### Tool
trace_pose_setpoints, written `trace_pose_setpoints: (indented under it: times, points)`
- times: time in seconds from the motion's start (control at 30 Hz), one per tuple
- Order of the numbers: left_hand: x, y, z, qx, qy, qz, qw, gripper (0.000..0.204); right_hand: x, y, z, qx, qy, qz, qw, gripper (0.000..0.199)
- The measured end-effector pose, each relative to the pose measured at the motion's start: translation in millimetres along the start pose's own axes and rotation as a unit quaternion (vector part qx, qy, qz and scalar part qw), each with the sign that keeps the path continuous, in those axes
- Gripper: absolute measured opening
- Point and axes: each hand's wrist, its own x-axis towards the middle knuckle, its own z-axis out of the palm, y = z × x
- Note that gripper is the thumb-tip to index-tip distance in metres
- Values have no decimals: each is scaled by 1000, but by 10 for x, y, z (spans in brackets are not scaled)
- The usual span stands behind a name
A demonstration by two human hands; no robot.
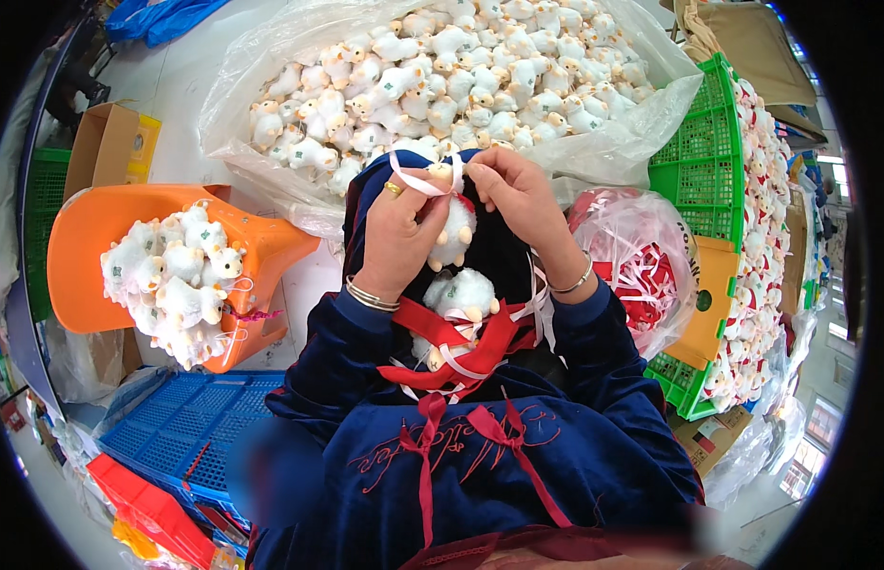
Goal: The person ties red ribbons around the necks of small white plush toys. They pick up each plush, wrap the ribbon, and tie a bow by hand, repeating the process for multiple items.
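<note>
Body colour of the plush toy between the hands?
White; the head view shows the plush toy best.

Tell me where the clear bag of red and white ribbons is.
In the head view, the clear bag is right of centre, between the right forearm and the green crate.

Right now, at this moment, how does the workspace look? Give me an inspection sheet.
Surface: the person's lap, with red ribbons and a second plush toy lying on it.
Job's things: white plush toy between the hands; white ribbon looped by its head.
Clutter: open plastic bag of toys ahead; orange chair piled with toys at left; ribbon bag at right.
Hands: left hand holds the toy; right hand pinches the ribbon.
Cables: nothing seen.
Surroundings: green crate right, blue crate left.
</note>
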Motion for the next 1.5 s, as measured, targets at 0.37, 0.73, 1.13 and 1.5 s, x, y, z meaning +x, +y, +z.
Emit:
trace_pose_setpoints:
  times: [0.37, 0.73, 1.13, 1.5]
  points:
    - [43, 9, 35, 14, 6, 11, 1000, 12, 49, -29, 128, 88, 9, -5, 996, 20]
    - [76, 34, 23, -86, 0, -158, 984, 13, -152, -103, -4, 64, -97, -83, 990, 12]
    - [1, -107, 48, -190, 10, -165, 968, 11, 9, -228, 120, -76, -55, 12, 995, 13]
    - [-1, -141, 5, -95, 23, 93, 991, 18, 68, -76, 266, -375, 4, -257, 890, 11]
